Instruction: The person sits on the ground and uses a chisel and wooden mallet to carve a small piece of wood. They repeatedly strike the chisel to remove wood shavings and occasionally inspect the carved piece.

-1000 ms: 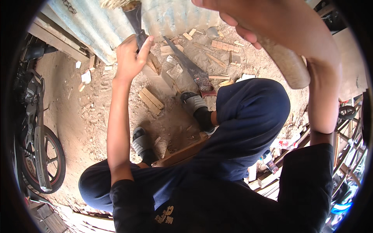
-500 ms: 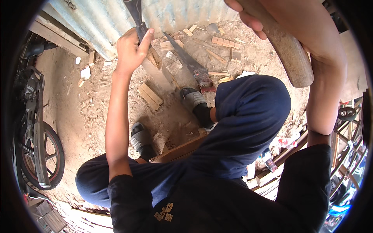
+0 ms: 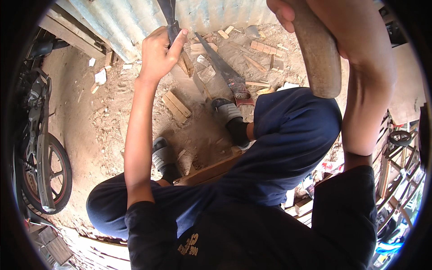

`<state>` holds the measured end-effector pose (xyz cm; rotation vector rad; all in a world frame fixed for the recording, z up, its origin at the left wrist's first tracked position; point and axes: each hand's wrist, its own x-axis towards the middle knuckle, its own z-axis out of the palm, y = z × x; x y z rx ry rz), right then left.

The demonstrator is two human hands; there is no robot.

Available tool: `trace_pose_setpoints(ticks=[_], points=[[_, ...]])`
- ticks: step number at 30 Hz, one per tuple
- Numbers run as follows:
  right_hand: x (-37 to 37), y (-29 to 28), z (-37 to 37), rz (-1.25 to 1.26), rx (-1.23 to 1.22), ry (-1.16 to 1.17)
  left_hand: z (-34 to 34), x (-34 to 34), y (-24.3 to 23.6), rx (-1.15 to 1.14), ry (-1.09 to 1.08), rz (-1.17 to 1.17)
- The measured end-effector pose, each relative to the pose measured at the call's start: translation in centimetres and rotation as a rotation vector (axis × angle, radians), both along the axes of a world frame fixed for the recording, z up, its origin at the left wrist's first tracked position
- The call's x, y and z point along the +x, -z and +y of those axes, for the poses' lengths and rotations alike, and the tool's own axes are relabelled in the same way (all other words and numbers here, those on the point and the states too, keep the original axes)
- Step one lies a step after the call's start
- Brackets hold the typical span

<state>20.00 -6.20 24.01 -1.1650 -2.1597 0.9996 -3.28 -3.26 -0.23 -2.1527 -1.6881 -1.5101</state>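
Observation:
My left hand (image 3: 157, 53) is closed around the handle of a dark-bladed knife (image 3: 167, 10). Its blade points up and away, past the top edge. Below that fist a brown wooden end (image 3: 186, 66) shows; I cannot tell whether it belongs to the handle or is a separate piece. Raised at the upper right, my right hand (image 3: 284, 14) grips a thick, rounded wooden club (image 3: 320, 58), whose blunt end hangs over my right knee. Only some of this hand's fingers show. A handsaw (image 3: 220, 65) with a red handle lies on the ground between the hands.
Wood offcuts (image 3: 176, 106) and small blocks (image 3: 266, 48) litter the dirt around my sandalled feet. Corrugated metal sheeting (image 3: 130, 22) stands ahead. A motorcycle wheel (image 3: 56, 173) is at the left. A wooden board (image 3: 209, 171) lies beneath my legs; stacked frames (image 3: 400, 157) crowd the right.
The wooden club in my right hand has swung left and stands more upright. My left hand still grips the knife, shifted slightly right in the picture along with the ground.

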Motion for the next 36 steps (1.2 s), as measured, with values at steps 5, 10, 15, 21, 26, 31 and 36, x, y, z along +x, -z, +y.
trace_pose_setpoints(ticks=[5,10,15,21,26,31,36], points=[[0.0,-0.4,0.7,-0.45,0.055,0.027,0.4,-0.7,0.2,0.044,-0.003,0.052],[0.3,-0.7,-0.1,-0.049,0.004,0.002,0.6,-1.1,0.7,0.082,-0.008,0.06],[0.0,2.9,0.7,-0.13,0.37,-0.135,0.4,-1.2,0.6,0.053,-0.019,0.109],[1.7,5.8,1.9,0.063,-0.033,-0.179,0.1,-1.3,0.1,0.035,-0.028,0.095],[1.6,5.5,1.6,0.0,-0.199,-0.129,-0.3,-0.8,0.2,-0.031,-0.043,-0.048],[1.5,5.3,1.5,-0.004,-0.232,-0.163,-0.3,-0.9,0.2,-0.264,0.003,-0.236],[1.3,4.5,1.0,0.129,-0.38,-0.005,0.4,0.1,0.9,0.079,0.102,-0.457]])
